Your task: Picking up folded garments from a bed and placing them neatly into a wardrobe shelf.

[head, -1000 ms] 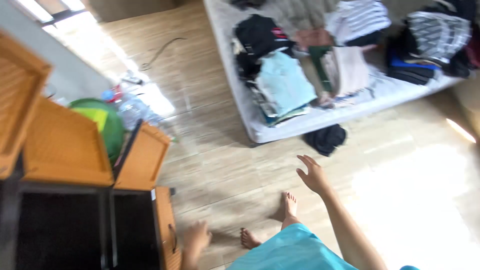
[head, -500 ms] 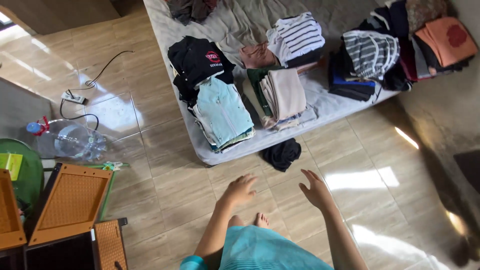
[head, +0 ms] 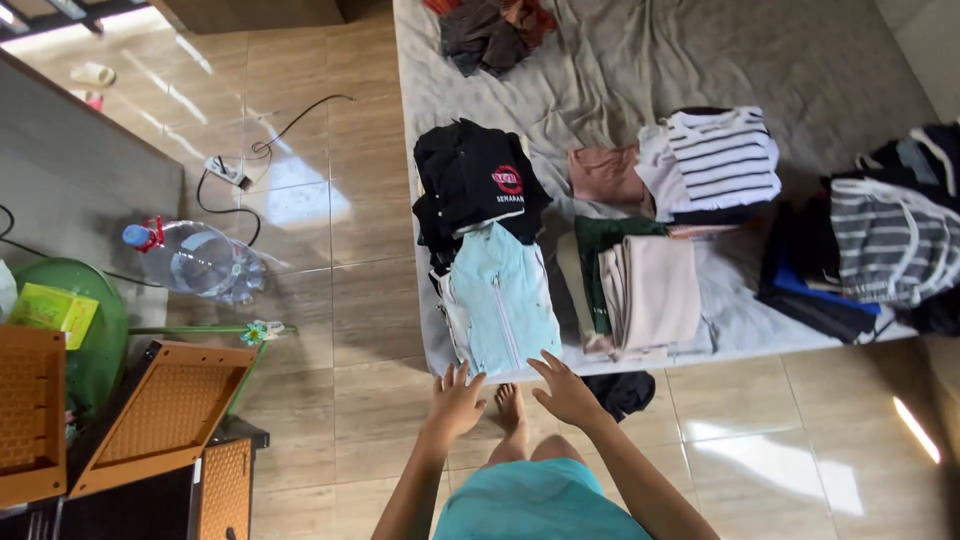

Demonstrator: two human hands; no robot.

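Both my hands reach forward, empty, fingers spread. My left hand [head: 455, 400] and my right hand [head: 566, 390] hover just short of the near edge of a low mattress [head: 700, 50] with a grey sheet. Nearest to them lies a folded light blue zip garment [head: 503, 298] on a stack of clothes. A black garment with a red emblem [head: 480, 180] lies behind it. To the right sits a beige folded pile [head: 648, 292] beside dark green cloth. My bare foot [head: 510, 404] shows between my hands.
Striped tops [head: 722, 160] and dark piles [head: 880, 250] lie further right on the mattress. A black cloth [head: 620, 392] lies on the tiled floor. At left are a large water bottle [head: 195, 262], a power strip with cable [head: 228, 172], and orange lidded drawers [head: 160, 420].
The view has swung from the orange drawers toward the mattress. I have stepped closer, and both hands have come forward to the light blue garment.
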